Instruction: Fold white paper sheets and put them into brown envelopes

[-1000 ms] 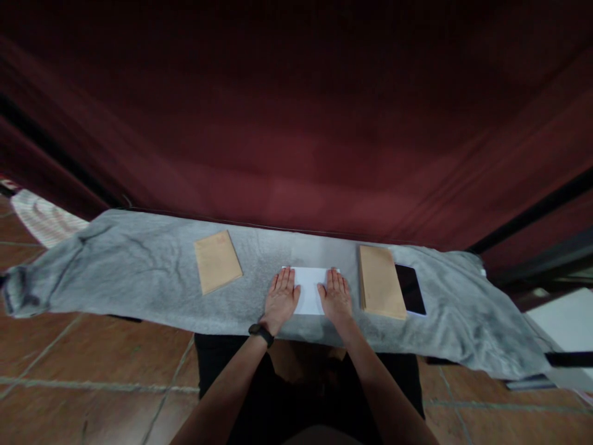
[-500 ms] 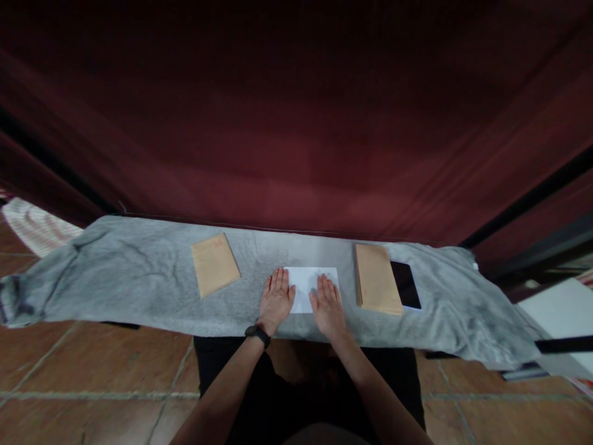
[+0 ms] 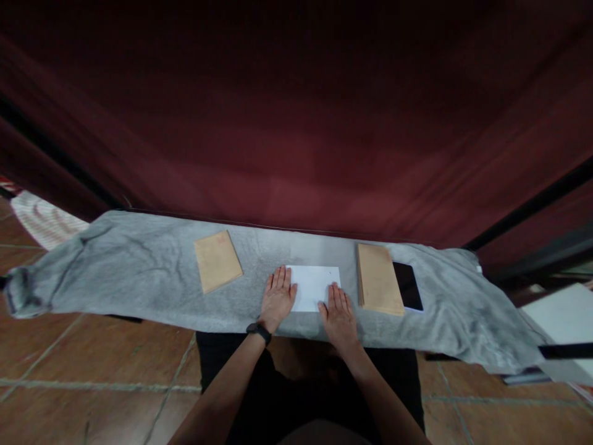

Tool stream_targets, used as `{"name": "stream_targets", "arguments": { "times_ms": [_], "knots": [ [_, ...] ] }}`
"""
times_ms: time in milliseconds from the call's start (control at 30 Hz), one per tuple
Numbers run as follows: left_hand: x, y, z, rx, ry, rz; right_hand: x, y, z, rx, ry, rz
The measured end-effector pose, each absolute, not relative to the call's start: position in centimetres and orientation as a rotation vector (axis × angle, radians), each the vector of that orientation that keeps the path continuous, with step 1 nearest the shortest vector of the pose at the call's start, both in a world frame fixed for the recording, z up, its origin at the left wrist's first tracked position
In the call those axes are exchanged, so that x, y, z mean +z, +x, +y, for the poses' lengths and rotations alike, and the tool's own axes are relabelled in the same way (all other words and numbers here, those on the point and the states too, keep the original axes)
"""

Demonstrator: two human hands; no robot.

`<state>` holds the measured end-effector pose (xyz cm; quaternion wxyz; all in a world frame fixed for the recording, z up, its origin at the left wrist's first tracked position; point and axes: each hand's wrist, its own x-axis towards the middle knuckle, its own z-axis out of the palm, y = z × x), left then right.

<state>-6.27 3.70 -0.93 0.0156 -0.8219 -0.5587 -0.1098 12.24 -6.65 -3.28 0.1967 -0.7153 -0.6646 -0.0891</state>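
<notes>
RECTANGULAR WHITE PAPER SHEET [image 3: 310, 288]: PALM-DOWN CONTACT AT BOTH SIDES

The sheet lies flat on a long, grey-cloth-covered counter [image 3: 148, 272], near the middle of its length and roughly midway between front and rear edges. A small dark mark shows near the sheet's rear right corner.

Left hand [image 3: 278, 298]: palm down, fingers extended. The grip is fully flattened and grasps nothing; thumb and inner side overlap the sheet's left edge. A black watch [image 3: 259, 332] encircles the wrist.

Right hand [image 3: 340, 314]: palm down, grip likewise flat and unclenched, nothing held. Fingers overlap the sheet's front right corner. From where I stand, I cannot tell the pressure of either hand.

Surrounding items: a tan paper envelope [image 3: 218, 261] lies askew left of the left hand, its rear corner near the counter's rear edge. A stack of tan paper envelopes [image 3: 380, 279] lies near the right hand, reaching close to the rear edge. Immediately right of the stack is a flat, black-screened device [image 3: 408, 287] with a pale purple rim. A dark red upright surface [image 3: 296, 154] borders the rear edge.
</notes>
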Motion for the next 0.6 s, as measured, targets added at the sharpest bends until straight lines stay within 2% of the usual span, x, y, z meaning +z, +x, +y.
{"name": "stream_targets", "arguments": {
  "times_ms": [400, 600],
  "knots": [
    [-0.3, -6.0, 3.4, -0.354, -2.577, -1.739, -3.2, 13.2, -8.2, -0.311, -2.006, -1.858],
    [0.2, -2.3, 1.0, -0.397, -2.796, -1.518, -3.0, 13.0, -8.2, -0.292, -2.01, -1.843]
  ]
}}
